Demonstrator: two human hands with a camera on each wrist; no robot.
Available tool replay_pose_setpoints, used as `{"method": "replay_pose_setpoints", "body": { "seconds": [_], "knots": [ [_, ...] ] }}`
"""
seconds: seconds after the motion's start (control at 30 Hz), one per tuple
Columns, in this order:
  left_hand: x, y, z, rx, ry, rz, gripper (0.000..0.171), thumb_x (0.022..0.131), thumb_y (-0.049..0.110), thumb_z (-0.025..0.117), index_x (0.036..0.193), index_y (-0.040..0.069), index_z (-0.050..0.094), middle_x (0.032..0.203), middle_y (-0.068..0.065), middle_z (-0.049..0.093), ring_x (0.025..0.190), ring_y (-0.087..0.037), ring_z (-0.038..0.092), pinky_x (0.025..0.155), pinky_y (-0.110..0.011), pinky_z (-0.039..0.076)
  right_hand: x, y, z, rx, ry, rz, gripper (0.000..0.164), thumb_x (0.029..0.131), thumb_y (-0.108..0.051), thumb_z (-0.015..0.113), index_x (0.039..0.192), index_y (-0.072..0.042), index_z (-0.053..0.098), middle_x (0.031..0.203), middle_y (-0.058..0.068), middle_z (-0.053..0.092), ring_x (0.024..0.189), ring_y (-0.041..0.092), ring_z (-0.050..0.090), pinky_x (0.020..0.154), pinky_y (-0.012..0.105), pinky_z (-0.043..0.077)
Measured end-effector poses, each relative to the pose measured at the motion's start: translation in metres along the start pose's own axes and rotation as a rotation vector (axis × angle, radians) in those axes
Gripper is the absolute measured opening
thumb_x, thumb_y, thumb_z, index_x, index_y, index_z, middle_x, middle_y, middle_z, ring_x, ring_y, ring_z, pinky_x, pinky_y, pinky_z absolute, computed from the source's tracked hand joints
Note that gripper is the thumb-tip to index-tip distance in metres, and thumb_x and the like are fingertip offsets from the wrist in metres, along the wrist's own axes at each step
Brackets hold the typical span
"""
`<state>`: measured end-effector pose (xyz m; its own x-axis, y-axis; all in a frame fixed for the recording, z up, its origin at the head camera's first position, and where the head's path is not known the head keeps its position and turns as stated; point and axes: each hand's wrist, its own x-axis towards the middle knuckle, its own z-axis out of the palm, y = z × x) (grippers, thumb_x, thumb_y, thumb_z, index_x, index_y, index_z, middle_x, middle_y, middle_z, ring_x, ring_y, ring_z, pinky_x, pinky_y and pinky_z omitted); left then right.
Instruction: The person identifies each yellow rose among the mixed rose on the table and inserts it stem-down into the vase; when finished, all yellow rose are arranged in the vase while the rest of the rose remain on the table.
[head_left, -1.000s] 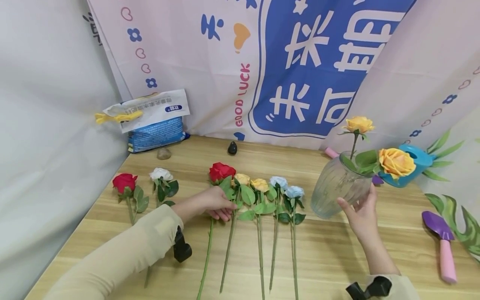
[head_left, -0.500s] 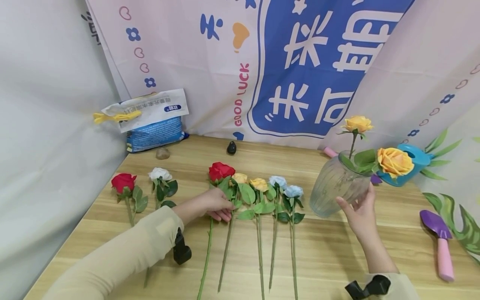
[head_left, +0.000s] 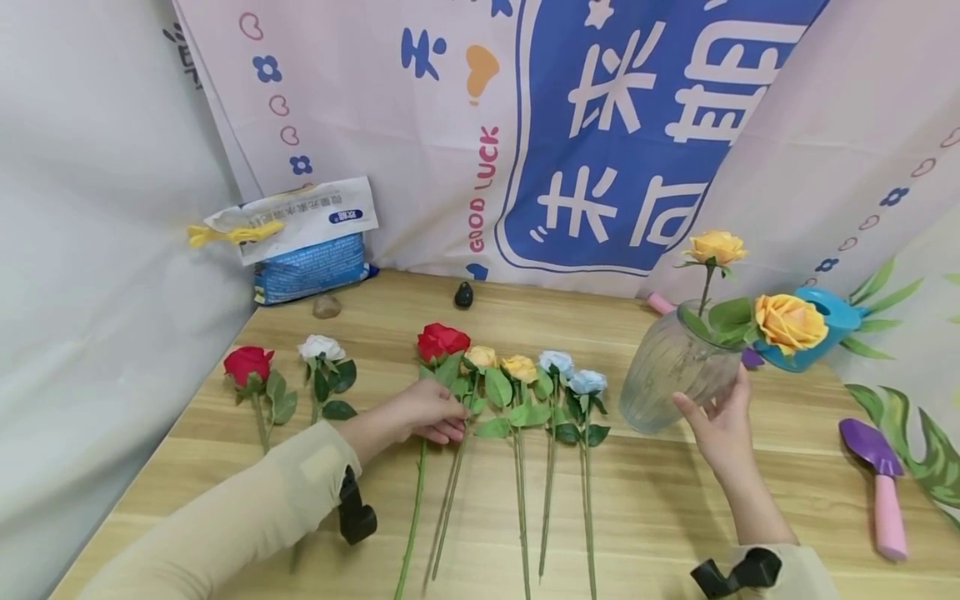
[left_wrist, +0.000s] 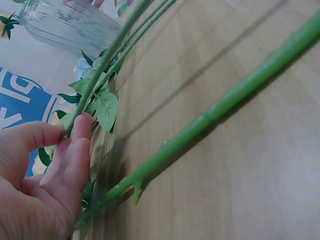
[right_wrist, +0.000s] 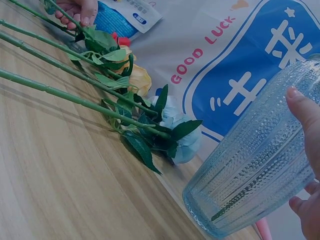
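My left hand (head_left: 431, 412) pinches the green stem (left_wrist: 95, 90) of a yellow rose (head_left: 482, 357) between thumb and index finger, just below its leaves. The lower end of that stem stands off the wooden table, with its shadow beside it. A red rose (head_left: 443, 342) lies just left of it, its thorny stem (left_wrist: 200, 125) passing below the hand. My right hand (head_left: 723, 437) grips the ribbed clear glass vase (right_wrist: 255, 165), which leans to the right. Two yellow roses stand in the vase, the larger bloom (head_left: 791, 325) hanging over its rim.
Another yellow rose (head_left: 518, 368) and two light blue roses (head_left: 587, 382) lie right of the left hand. A red rose (head_left: 249, 365) and a white rose (head_left: 322, 347) lie left. Behind the vase stands a blue watering can (head_left: 840, 321); a purple trowel (head_left: 873, 450) lies far right.
The yellow rose's stem end has risen slightly off the table and its shadow has parted from it. My left wrist has shifted a little; the right hand and vase stay put.
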<state>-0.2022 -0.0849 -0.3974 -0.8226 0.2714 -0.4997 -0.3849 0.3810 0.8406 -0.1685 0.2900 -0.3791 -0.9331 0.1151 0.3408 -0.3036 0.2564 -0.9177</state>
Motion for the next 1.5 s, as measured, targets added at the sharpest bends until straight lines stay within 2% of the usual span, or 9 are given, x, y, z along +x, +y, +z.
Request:
{"method": "replay_pose_setpoints", "body": {
  "seconds": [0.17, 0.33, 0.47, 0.6, 0.73, 0.9, 1.03, 1.23, 1.5],
  "knots": [
    [-0.001, -0.002, 0.0, -0.052, -0.023, -0.021, 0.01, 0.083, 0.009, 0.062, 0.085, -0.001, 0.061, 0.078, -0.011, 0.064, 0.064, -0.015, 0.064, 0.057, -0.026, 0.053, -0.001, 0.0, 0.0, -0.018, -0.008, 0.016, 0.085, 0.084, 0.004, 0.059, 0.142, -0.024, 0.004, 0.144, 0.01, 0.017, 0.133, 0.021, 0.016, 0.107, 0.029, 0.019],
    [-0.002, 0.001, -0.001, -0.118, -0.051, -0.007, 0.01, 0.082, 0.007, 0.062, 0.087, -0.001, 0.063, 0.077, -0.01, 0.064, 0.062, -0.013, 0.061, 0.059, -0.025, 0.053, -0.002, -0.003, 0.001, -0.017, -0.008, 0.018, 0.085, 0.084, 0.005, 0.058, 0.142, -0.025, 0.004, 0.143, 0.01, 0.017, 0.133, 0.02, 0.017, 0.108, 0.033, 0.017],
    [-0.005, 0.011, -0.005, -0.153, -0.052, 0.021, 0.014, 0.082, 0.007, 0.061, 0.092, -0.004, 0.062, 0.076, -0.008, 0.064, 0.06, -0.012, 0.059, 0.059, -0.024, 0.053, -0.002, -0.004, 0.001, -0.005, -0.015, 0.012, 0.085, 0.084, 0.006, 0.057, 0.142, -0.024, 0.003, 0.144, 0.01, 0.016, 0.133, 0.02, 0.016, 0.108, 0.036, 0.015],
    [-0.008, 0.026, -0.011, -0.188, -0.056, 0.058, 0.022, 0.084, 0.007, 0.059, 0.099, -0.008, 0.06, 0.078, -0.011, 0.065, 0.06, -0.012, 0.06, 0.058, -0.023, 0.052, -0.001, -0.005, 0.001, 0.005, -0.015, 0.008, 0.085, 0.084, 0.007, 0.057, 0.142, -0.024, 0.003, 0.143, 0.009, 0.017, 0.133, 0.02, 0.016, 0.108, 0.033, 0.017],
    [-0.01, 0.04, -0.017, -0.232, -0.044, 0.105, 0.023, 0.085, 0.008, 0.058, 0.101, -0.007, 0.061, 0.081, -0.013, 0.067, 0.063, -0.013, 0.063, 0.058, -0.022, 0.052, -0.001, -0.004, 0.001, 0.003, -0.009, 0.014, 0.085, 0.084, 0.007, 0.057, 0.142, -0.023, 0.003, 0.143, 0.008, 0.018, 0.133, 0.019, 0.017, 0.107, 0.03, 0.018],
    [-0.01, 0.063, -0.017, -0.273, -0.017, 0.153, 0.019, 0.085, 0.009, 0.059, 0.1, -0.003, 0.061, 0.079, -0.009, 0.066, 0.067, -0.016, 0.063, 0.068, -0.028, 0.053, 0.0, -0.004, 0.001, 0.004, -0.01, 0.01, 0.085, 0.084, 0.006, 0.057, 0.142, -0.023, 0.003, 0.143, 0.01, 0.018, 0.133, 0.02, 0.017, 0.108, 0.037, 0.014],
    [-0.007, 0.086, -0.011, -0.341, -0.006, 0.227, 0.021, 0.085, 0.008, 0.059, 0.102, -0.004, 0.059, 0.081, -0.011, 0.065, 0.069, -0.018, 0.063, 0.08, -0.036, 0.05, 0.002, -0.005, 0.0, 0.009, -0.003, -0.001, 0.084, 0.084, 0.005, 0.058, 0.142, -0.024, 0.004, 0.144, 0.01, 0.018, 0.133, 0.02, 0.016, 0.108, 0.041, 0.013],
    [-0.003, 0.123, -0.001, -0.454, 0.053, 0.32, 0.021, 0.085, 0.01, 0.061, 0.101, -0.003, 0.061, 0.083, -0.013, 0.065, 0.075, -0.023, 0.064, 0.075, -0.031, 0.052, 0.001, -0.006, -0.001, 0.0, -0.004, -0.001, 0.084, 0.084, 0.005, 0.058, 0.142, -0.024, 0.005, 0.143, 0.01, 0.019, 0.133, 0.02, 0.018, 0.108, 0.035, 0.018],
    [-0.002, 0.171, 0.012, -0.481, 0.05, 0.436, 0.019, 0.086, 0.012, 0.061, 0.099, -0.003, 0.063, 0.086, -0.016, 0.066, 0.073, -0.02, 0.064, 0.077, -0.032, 0.051, -0.002, -0.004, 0.001, 0.034, -0.014, 0.017, 0.084, 0.084, 0.006, 0.058, 0.141, -0.024, 0.005, 0.142, 0.008, 0.02, 0.131, 0.018, 0.02, 0.104, 0.024, 0.024]
  ]
}}
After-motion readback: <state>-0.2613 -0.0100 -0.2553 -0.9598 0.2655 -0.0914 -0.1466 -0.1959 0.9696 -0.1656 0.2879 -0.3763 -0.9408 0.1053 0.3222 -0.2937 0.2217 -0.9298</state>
